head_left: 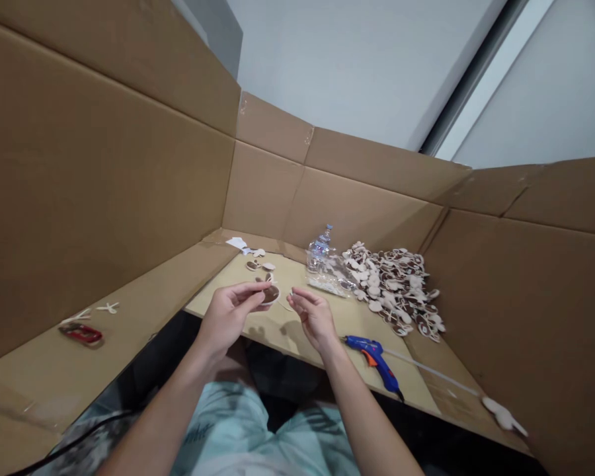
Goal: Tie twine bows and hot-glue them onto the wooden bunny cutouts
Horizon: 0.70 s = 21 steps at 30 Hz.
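Observation:
My left hand [231,314] is closed, with thumb and fingers pinching a round brown felt piece with a white edge [271,294]. My right hand [312,314] is just to the right of it, its fingertips pressed together on something small and pale that I cannot make out. A thin white strand [285,306] shows in the gap between the hands. Below and to the right of my right hand, a blue glue gun [373,357] with an orange trigger lies on the pale board [347,324]. Behind my left hand lie a few more brown and white felt pieces [252,266].
At the right is a big heap of brown and white felt pieces [391,284]. Beside it are a clear plastic bag [334,274] and a plastic bottle [322,243]. Red-handled cutters [82,334] lie at the left. Cardboard walls [104,165] enclose the work area.

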Motion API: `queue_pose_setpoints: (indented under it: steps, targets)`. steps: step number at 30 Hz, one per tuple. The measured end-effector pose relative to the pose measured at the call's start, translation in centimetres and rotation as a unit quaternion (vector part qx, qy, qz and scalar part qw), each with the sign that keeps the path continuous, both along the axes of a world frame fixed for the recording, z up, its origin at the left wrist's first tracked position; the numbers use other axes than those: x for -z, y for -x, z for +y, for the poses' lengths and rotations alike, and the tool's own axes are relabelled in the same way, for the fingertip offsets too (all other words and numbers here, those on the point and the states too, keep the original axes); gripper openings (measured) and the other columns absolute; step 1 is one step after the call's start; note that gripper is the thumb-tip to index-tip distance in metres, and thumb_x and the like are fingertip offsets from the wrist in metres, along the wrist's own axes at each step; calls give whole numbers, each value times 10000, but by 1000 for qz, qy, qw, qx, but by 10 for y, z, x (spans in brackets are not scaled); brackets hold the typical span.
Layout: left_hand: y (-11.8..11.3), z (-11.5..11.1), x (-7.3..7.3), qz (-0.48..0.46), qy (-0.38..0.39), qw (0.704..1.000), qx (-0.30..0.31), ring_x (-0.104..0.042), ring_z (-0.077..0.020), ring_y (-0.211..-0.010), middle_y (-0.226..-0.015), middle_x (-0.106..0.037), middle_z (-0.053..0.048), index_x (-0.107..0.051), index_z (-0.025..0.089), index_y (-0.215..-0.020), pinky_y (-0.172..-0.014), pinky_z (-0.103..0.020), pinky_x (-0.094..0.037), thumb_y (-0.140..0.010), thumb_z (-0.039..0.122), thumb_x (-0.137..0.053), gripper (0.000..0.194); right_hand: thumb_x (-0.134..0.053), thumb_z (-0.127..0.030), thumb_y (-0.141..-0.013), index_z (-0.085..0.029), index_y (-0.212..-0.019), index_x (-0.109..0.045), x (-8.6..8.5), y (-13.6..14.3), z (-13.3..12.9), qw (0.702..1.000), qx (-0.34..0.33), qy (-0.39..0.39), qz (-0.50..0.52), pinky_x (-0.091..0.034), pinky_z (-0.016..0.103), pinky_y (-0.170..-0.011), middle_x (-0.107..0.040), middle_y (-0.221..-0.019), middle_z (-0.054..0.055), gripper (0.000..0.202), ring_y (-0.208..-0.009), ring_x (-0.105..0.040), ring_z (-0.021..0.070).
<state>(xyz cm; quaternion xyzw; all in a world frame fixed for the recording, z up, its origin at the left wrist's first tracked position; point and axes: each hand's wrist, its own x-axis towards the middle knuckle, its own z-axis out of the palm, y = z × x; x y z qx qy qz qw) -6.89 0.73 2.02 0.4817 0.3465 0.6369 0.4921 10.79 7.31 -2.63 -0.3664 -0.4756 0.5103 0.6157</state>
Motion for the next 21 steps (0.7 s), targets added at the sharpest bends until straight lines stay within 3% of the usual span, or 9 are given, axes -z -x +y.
queue_pose_setpoints:
  steps: [4, 8, 11, 14, 21]
  targets:
    - [-4, -7, -5, 49, -23, 998, 10, -711, -236, -933, -988, -772, -85, -770, 165, -948, -820, -337, -594, -778, 239, -700, 198, -860, -323, -562, -164, -838, -719, -19, -6, -30, 999, 19, -22, 13, -577, 340, -728, -739, -737, 38, 348, -698, -705, 186]
    - [-9, -19, -11, 95, -56, 994, 6, -721, -235, -902, -984, -774, -76, -772, 190, -957, -822, -333, -590, -804, 253, -675, 191, -830, -244, -642, -179, -785, -734, -36, -12, -65, 992, 60, -100, -40, -586, 327, -737, -762, -785, 50, 184, -757, -716, 196]
    - [-13, -28, -13, 110, -72, 991, -10, -733, -240, -845, -928, -783, -75, -779, 191, -929, -818, -345, -593, -790, 262, -688, 181, -765, -208, -739, -207, -820, -737, -43, -15, -86, 962, 98, -223, -121, -591, 320, -719, -761, -821, 48, 86, -778, -717, 194]
    - [-18, -33, -13, 118, -78, 990, -12, -736, -249, -848, -905, -786, -71, -783, 200, -915, -825, -354, -593, -786, 269, -690, 174, -748, -159, -761, -221, -888, -721, -45, -17, -98, 922, 130, -310, -194, -581, 301, -669, -744, -809, 37, 144, -733, -700, 175]
    - [-23, -36, -11, 125, -83, 989, 5, -735, -231, -887, -943, -784, -47, -780, 229, -931, -849, -319, -586, -797, 250, -680, 169, -723, -100, -779, -237, -916, -680, -51, -17, -106, 881, 152, -364, -262, -551, 269, -643, -722, -793, 8, 198, -702, -674, 144]
